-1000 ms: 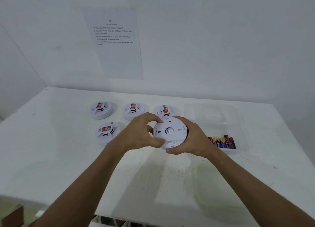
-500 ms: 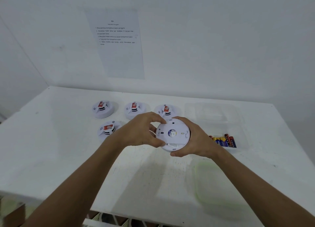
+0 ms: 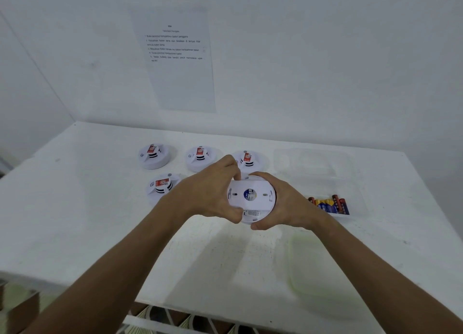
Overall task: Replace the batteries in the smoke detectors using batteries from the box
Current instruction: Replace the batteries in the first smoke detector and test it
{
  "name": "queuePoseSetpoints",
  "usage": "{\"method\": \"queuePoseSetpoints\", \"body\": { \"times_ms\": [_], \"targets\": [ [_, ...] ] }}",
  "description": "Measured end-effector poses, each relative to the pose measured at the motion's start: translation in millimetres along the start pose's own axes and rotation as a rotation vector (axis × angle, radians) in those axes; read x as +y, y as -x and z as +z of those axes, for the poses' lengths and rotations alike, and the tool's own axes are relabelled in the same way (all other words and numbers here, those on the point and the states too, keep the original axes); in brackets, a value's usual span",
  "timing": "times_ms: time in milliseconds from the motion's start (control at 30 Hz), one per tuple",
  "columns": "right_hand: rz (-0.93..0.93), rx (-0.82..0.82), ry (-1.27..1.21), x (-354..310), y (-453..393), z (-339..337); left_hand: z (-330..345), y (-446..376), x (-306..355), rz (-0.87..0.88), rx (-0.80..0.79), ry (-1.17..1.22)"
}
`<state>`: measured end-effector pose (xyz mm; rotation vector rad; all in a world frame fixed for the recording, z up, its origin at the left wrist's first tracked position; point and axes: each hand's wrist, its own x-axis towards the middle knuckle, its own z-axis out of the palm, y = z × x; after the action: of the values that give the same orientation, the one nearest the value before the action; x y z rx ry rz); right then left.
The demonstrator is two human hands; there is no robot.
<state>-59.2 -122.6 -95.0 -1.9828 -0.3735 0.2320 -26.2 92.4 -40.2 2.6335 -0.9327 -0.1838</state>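
White smoke detector (image 3: 251, 198) gripped underside-up by left hand (image 3: 208, 193) and right hand (image 3: 288, 203); opening step. Next: twist back plate off.

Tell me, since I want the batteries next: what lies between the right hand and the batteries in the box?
In the head view, only the clear box's near wall and bare white table separate the right hand from the batteries.
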Motion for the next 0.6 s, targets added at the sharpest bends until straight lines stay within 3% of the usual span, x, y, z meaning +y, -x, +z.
{"method": "queuePoseSetpoints", "body": {
  "times_ms": [367,600],
  "targets": [
    [0.025,-0.110,-0.063,-5.4,-4.5,-4.5,9.3,4.2,-9.7,0.015,0.044,0.076],
    [0.078,-0.037,-0.101,2.8,-5.1,-1.7,17.6,5.2,-26.6,-0.027,0.254,0.219]
  ]
}}
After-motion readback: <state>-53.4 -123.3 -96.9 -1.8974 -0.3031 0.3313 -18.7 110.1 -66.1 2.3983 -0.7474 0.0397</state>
